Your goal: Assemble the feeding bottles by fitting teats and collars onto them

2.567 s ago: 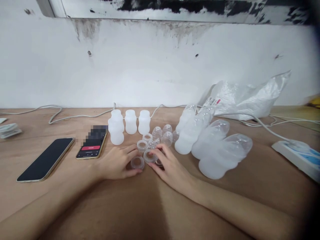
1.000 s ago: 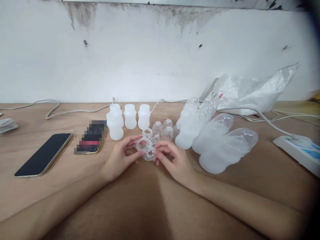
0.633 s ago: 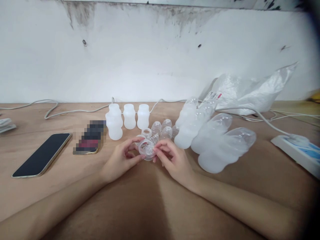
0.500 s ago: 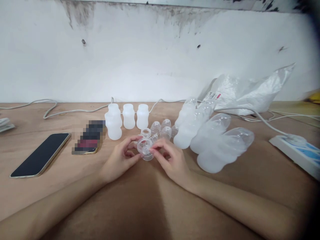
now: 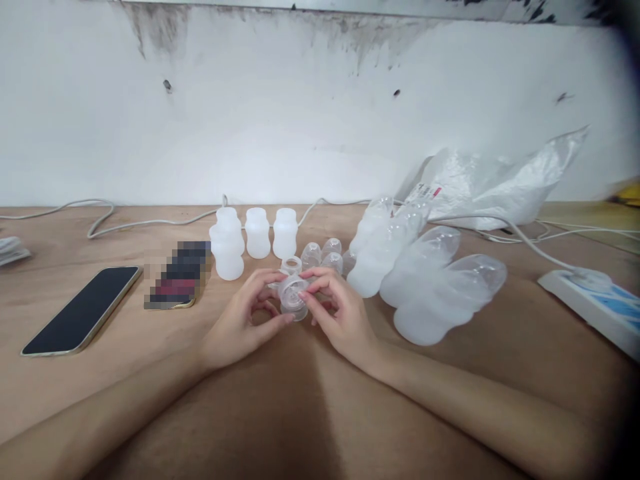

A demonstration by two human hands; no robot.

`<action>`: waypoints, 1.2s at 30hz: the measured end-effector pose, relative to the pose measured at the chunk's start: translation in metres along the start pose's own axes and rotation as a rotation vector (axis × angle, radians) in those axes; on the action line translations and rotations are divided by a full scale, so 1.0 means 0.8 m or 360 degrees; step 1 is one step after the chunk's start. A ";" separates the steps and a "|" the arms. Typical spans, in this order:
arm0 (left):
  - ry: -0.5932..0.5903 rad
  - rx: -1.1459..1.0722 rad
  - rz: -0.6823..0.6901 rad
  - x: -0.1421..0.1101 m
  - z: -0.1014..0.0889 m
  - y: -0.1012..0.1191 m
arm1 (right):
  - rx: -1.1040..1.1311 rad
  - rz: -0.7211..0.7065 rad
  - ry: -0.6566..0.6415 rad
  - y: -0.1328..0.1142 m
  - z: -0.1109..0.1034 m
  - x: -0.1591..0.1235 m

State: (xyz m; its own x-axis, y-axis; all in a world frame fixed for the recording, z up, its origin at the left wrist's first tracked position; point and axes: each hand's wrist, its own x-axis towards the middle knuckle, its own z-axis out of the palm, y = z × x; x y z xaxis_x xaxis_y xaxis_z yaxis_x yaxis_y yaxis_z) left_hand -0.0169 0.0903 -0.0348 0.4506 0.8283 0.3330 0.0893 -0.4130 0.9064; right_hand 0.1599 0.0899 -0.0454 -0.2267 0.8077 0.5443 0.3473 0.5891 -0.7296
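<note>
In front of me, my left hand (image 5: 243, 320) and my right hand (image 5: 343, 323) hold a clear plastic bottle collar (image 5: 292, 291) between thumbs and fingertips, one from each side. Its round opening tilts toward me, and some clear part shows inside it; the exact shape is hard to make out. Just under it is another clear rounded piece (image 5: 295, 313). Behind my fingers a loose clear ring (image 5: 291, 264) lies on the table. Several clear domed pieces (image 5: 332, 261) stand beyond my right fingertips, partly hidden by them.
Several white bottles (image 5: 257, 233) stand at the back left. To the right are frosted bottles (image 5: 425, 320) with clear domed covers, some leaning. Two phones, a dark one (image 5: 83, 310) and a blurred one (image 5: 177, 277), lie left. A plastic bag (image 5: 480, 187), cables and a power strip (image 5: 593, 300) are right.
The collar has tilted and come slightly lower between my hands. My right fingers have moved up onto its rim, and my left thumb has shifted a little to the right.
</note>
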 end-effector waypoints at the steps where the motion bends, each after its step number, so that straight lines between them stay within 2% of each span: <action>1: 0.0025 -0.0004 0.0008 0.000 0.000 0.000 | 0.0013 0.0008 -0.0018 0.000 0.000 0.000; 4: 0.0075 0.0087 0.0001 -0.001 0.000 -0.002 | 0.0017 0.0044 -0.0046 0.000 0.001 0.000; 7: 0.0048 0.0161 -0.0068 -0.002 0.000 -0.003 | 0.0026 0.0098 -0.0059 -0.001 0.002 0.002; 11: 0.0026 0.0027 -0.0213 0.000 0.001 -0.004 | 0.0042 0.0133 -0.0102 -0.005 0.003 0.004; 18: 0.0285 -0.0121 -0.0328 0.012 0.012 -0.002 | -0.0044 0.0247 -0.0132 -0.009 0.004 0.013; 23: 0.0324 -0.0185 -0.0345 0.013 0.018 -0.003 | 0.0154 0.0371 -0.0189 -0.012 0.007 0.015; 31: 0.0304 -0.0114 -0.0353 0.009 0.018 -0.009 | 0.0024 0.0217 -0.0073 -0.013 0.018 0.014; 36: 0.0320 -0.0015 -0.0348 0.009 0.018 -0.006 | -0.0012 0.0204 -0.0059 -0.012 0.019 0.015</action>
State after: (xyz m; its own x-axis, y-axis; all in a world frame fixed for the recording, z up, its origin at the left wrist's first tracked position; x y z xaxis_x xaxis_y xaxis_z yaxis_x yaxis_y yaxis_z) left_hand -0.0009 0.0928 -0.0401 0.2363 0.9560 0.1737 0.1559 -0.2137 0.9644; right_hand 0.1399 0.0940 -0.0384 -0.2132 0.8766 0.4313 0.3821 0.4811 -0.7890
